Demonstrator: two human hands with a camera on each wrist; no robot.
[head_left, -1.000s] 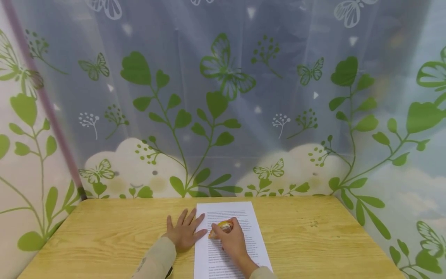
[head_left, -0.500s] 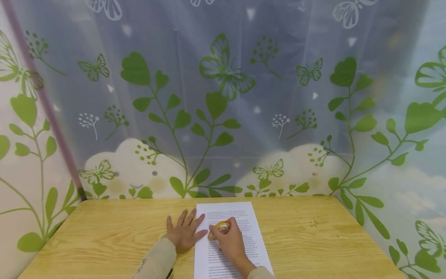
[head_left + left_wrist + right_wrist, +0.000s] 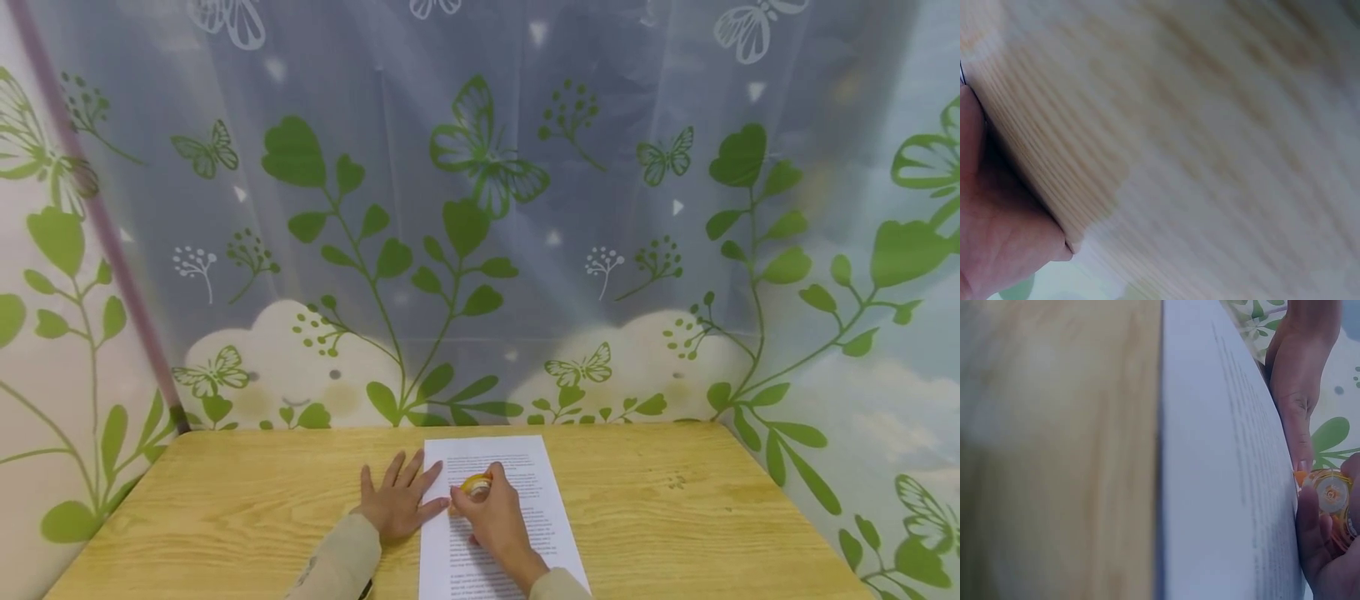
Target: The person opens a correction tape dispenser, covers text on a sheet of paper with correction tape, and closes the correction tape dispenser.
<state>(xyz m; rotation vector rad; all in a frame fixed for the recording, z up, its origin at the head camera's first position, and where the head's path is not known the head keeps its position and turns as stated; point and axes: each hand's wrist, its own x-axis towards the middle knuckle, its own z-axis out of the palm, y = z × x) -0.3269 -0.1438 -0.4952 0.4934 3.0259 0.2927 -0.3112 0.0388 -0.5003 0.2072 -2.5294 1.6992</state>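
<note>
Patterned sheeting (image 3: 570, 217) with green leaves, butterflies and pale clouds rises beyond the far end of the printed sheet of paper (image 3: 546, 517), and a purplish strip (image 3: 97, 208) slants down it, well to the sheet's left. Beneath the sheet is a wood-grain table (image 3: 247, 508), which extends to both sides of it; a small dark mark (image 3: 677, 481) shows in the grain to the sheet's right.

Over the sheet's upper half, near its left edge, is an orange-yellow correction tape dispenser (image 3: 1332, 494) with a round spool behind its clear casing. Its orange tip points toward the sheet's left edge. The person's right hand (image 3: 498, 521) lies over the sheet and holds the dispenser, pinched between thumb and curled fingers.

At the sheet's left edge, the left hand (image 3: 401, 500) rests palm down with its fingers spread wide, mostly on the table, the thumb reaching across onto the paper. That thumb's tip is right by the dispenser's tip; whether they touch, one cannot tell. Beige sleeves cover both forearms: the left sleeve (image 3: 341, 554) lies left of the sheet, the right sleeve (image 3: 558, 586) over its near right part. Rows of small black text cover the sheet, too small to read.
</note>
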